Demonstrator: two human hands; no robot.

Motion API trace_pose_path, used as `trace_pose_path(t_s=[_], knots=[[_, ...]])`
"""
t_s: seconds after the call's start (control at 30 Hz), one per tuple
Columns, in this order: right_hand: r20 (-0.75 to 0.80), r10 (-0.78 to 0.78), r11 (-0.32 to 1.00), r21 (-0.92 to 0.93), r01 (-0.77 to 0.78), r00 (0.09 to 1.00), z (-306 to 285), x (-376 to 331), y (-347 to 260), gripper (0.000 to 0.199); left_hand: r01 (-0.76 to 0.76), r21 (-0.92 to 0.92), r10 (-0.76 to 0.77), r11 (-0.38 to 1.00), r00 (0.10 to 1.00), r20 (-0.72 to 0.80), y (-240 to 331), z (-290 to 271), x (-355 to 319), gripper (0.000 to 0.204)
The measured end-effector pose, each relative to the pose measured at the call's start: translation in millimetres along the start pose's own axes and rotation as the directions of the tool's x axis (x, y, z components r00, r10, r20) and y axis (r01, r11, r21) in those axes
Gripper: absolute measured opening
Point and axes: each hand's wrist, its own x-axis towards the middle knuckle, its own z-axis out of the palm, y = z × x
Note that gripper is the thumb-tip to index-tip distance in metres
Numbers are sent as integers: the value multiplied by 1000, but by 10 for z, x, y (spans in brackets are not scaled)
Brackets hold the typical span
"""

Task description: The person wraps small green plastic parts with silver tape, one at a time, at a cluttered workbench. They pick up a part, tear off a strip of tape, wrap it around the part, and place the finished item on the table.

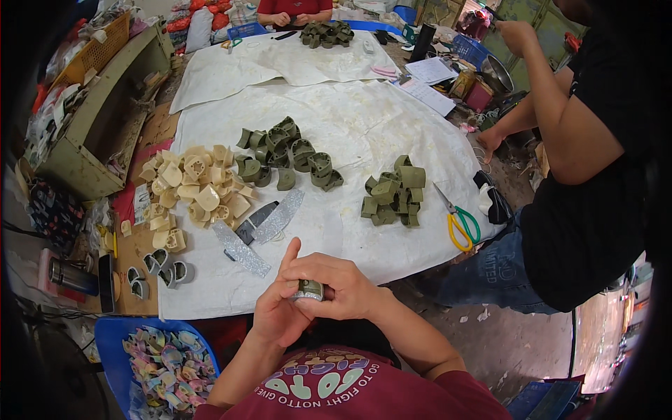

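Note:
Close to my chest, over the near table edge, both hands are closed around an olive-green shoe heel (311, 285) with silver glitter material on its lower side. My left hand (274, 306) supports it from the left, one finger stretched up. The fingers of my right hand (341, 281) wrap over its top and right side, hiding much of it. Just beyond my hands lie silver glitter strips (242, 252), some showing a dark back. Cream heels (207, 198) are piled at the left. Olive heels (278, 147) form a group farther back, and another olive cluster (396, 193) sits to the right.
Scissors (458, 222) with yellow and green handles lie near the right table edge. Several glitter-covered heels (183, 272) stand at the left edge. A blue basket (112, 350) of colourful pieces is below. One person (560, 161) is at the right, another (294, 10) across the table.

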Motion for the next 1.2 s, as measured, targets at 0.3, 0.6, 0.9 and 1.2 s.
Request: trace_pose_path(t_s=[0.3, 0.6, 0.9, 1.2], knots=[[2, 27, 998, -65, -27, 1000, -29, -24, -30, 54, -96, 107, 102, 990, 993, -56, 21, 32, 32, 77], [-130, 487, 690, 663, -289, 864, 70, -41, -80, 32, -265, 485, 322, 833, 946, -37, -30, -32, 164, 59], [55, 585, 424, 829, -363, 809, 95, -33, 27, 33, -313, 394, 380, 864, 919, -103, -48, -61, 298, 47], [-73, 531, 764, 473, -440, 844, 278, -2, 53, 43, -283, 352, 371, 892, 903, -214, -1, -127, 272, 38]])
